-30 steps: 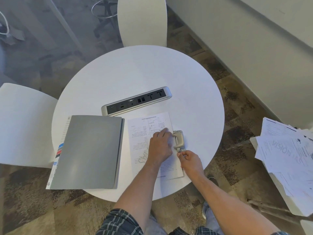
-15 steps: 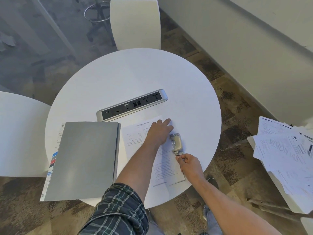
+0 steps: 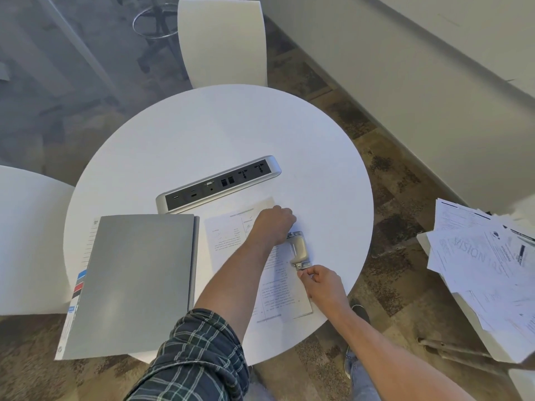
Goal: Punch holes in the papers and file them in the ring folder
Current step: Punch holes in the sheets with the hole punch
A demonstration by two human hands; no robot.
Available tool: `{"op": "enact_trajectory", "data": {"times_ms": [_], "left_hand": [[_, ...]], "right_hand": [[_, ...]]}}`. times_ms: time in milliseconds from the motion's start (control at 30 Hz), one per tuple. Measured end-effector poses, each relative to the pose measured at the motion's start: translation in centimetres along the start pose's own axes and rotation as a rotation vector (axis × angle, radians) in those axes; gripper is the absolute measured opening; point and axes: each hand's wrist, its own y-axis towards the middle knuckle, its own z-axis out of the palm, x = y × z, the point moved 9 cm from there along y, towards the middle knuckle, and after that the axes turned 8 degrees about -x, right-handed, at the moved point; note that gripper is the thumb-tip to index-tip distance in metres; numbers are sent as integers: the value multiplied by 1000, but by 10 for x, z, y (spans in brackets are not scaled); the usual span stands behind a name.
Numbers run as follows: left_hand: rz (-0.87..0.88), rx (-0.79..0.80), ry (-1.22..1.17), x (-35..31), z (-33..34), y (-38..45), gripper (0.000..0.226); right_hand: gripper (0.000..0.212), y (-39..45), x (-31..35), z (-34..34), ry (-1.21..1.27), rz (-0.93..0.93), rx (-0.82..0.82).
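A printed sheet of paper (image 3: 228, 235) lies on the round white table (image 3: 220, 131), near its front right. A small metal hole punch (image 3: 298, 250) sits on the sheet's right edge. My left hand (image 3: 272, 224) rests on the upper part of the paper, its fingers curled down beside the punch's far end. My right hand (image 3: 321, 285) pinches the near end of the punch with fingertips. A closed grey ring folder (image 3: 130, 282) with coloured tabs lies to the left of the paper.
A silver power and socket strip (image 3: 220, 183) is set in the table behind the paper. White chairs stand at the far side (image 3: 223, 41) and at the left (image 3: 29, 235). A loose heap of printed papers (image 3: 486, 261) lies at the right.
My left hand slid up the sheet toward its far end, off the punch. My right hand stays at the punch's near end. The head camera rose and tilted.
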Motion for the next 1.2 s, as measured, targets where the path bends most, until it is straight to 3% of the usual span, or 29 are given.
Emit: {"op": "enact_trajectory", "data": {"times_ms": [167, 267, 433, 700, 1000, 1200], "left_hand": [[-38, 50, -57, 5, 6, 3, 24], [-64, 60, -125, 8, 8, 3, 23], [-137, 47, -242, 17, 10, 4, 19], [-183, 43, -250, 17, 10, 4, 19], [-222, 53, -287, 21, 10, 5, 26], [-184, 64, -196, 21, 9, 8, 22]], "right_hand": [[13, 1, 13, -28, -19, -124, -95], [21, 9, 27, -42, 5, -271, -123], [65, 29, 50, -34, -76, -390, 37], [56, 40, 63, -20, -288, -455, 167], [79, 64, 76, -16, -491, -504, 343], [77, 69, 73, -12, -526, -549, 368]]}}
